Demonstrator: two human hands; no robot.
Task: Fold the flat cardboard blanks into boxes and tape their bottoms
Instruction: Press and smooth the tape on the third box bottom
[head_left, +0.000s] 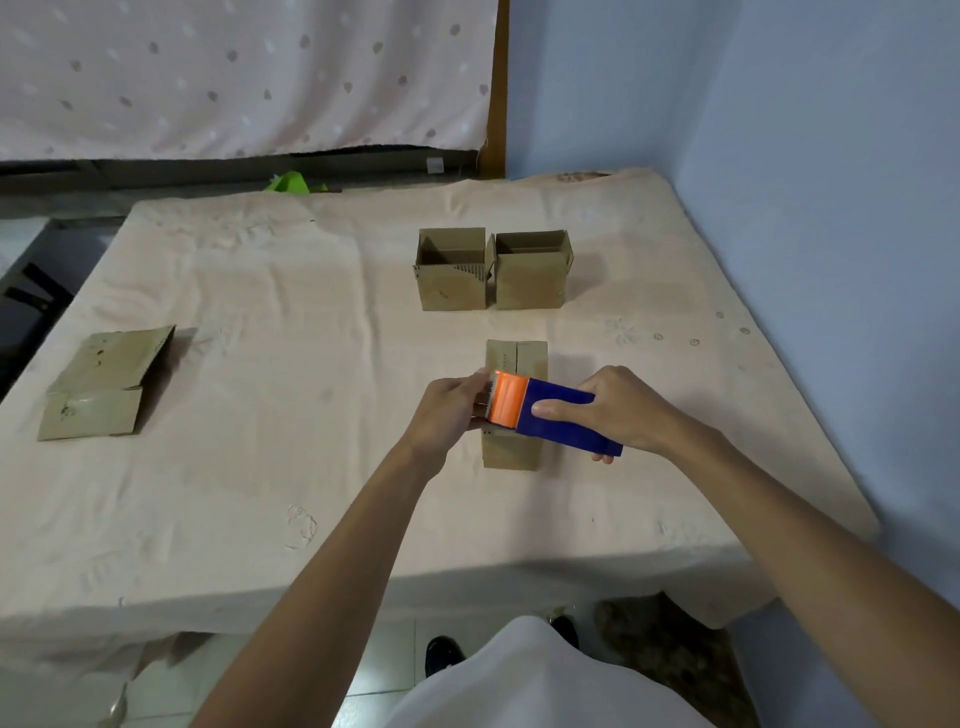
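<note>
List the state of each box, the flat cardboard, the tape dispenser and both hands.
Back left box: upright, top open.
Back right box: upright, top open.
Near box: flaps closed on top.
Flat cardboard: lying unfolded.
Tape dispenser: held over near box.
Left hand: grips dispenser's front.
Right hand: grips its handle.

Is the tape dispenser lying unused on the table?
No, the right hand grips the tape dispenser over the box being taped.

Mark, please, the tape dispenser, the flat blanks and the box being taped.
tape dispenser (571, 434), head view, blue handle.
flat blanks (104, 374), head view, top panel.
box being taped (511, 452), head view, near wall.
</note>
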